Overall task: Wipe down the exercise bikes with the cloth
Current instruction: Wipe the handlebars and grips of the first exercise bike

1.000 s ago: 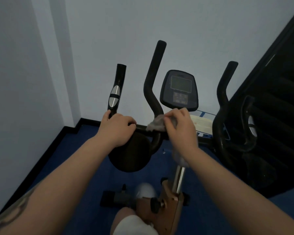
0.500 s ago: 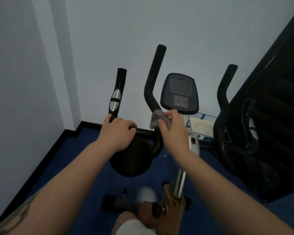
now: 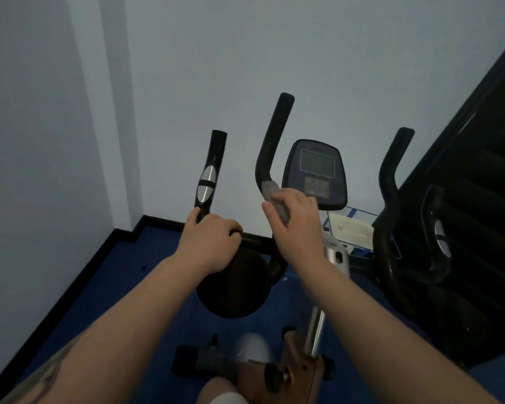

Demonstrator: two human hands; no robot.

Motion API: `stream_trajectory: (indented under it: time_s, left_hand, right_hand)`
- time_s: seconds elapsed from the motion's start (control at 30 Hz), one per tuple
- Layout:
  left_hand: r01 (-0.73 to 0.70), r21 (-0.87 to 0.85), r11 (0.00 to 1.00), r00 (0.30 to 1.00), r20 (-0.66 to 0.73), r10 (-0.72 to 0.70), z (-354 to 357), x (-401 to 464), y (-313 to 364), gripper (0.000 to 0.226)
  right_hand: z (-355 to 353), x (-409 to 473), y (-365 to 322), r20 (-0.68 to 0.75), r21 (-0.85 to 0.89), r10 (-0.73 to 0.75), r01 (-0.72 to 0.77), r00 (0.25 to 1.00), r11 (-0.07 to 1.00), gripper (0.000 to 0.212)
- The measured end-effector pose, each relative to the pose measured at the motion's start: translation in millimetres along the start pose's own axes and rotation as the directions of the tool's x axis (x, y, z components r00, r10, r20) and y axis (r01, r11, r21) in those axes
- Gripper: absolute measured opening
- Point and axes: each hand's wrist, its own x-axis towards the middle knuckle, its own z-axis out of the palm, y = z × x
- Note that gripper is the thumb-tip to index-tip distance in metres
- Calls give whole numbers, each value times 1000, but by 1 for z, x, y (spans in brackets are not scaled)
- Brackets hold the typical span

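Observation:
A black exercise bike stands in front of me, with a console point(image 3: 317, 172) and curved black handlebars. My right hand point(image 3: 293, 220) grips a grey cloth point(image 3: 271, 191) wrapped around the bend of the inner left handlebar point(image 3: 270, 147). My left hand point(image 3: 209, 240) grips the base of the outer left grip point(image 3: 209, 176), which carries a silver pulse sensor. The right handlebar point(image 3: 389, 176) rises free on the far side of the console. The silver seat post point(image 3: 315, 328) runs down between my arms.
White walls close in at the left and behind the bike, with black skirting along a blue floor point(image 3: 123, 275). A dark machine point(image 3: 464, 243) crowds the right side. A pale box point(image 3: 349, 228) lies on the floor behind the console. My knee point(image 3: 225, 395) shows at the bottom.
My right hand has slid the cloth up from the crossbar junction onto the bend of the inner handlebar. The left hand has kept its hold on the outer grip.

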Motion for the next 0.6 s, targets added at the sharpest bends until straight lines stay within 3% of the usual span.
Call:
stream_trajectory:
  time_s: [0.1,0.27,0.4,0.5,0.6]
  left_hand:
    - [6,-6,1000,1000,-3,-6,-1,1,0,35]
    - [19,4,1000,1000,4,-19,-1,2,0,34]
    - [18,8,1000,1000,1,-18,0,2,-1,35]
    - [12,2,1000,1000,2,-12,1,2,0,36]
    - [14,8,1000,1000,0,-14,0,3,-1,35]
  right_hand:
    - [-8,11,11,62,-2,-73,73,995,997,24]
    - [3,29,0,46,-11,-7,7,999,1000,16]
    - [4,-5,5,76,98,-47,39,996,994,11]
    - [-4,-27,12,30,59,-46,44,998,997,23]
    - [-1,3,9,39,1,-66,66,997,998,18]
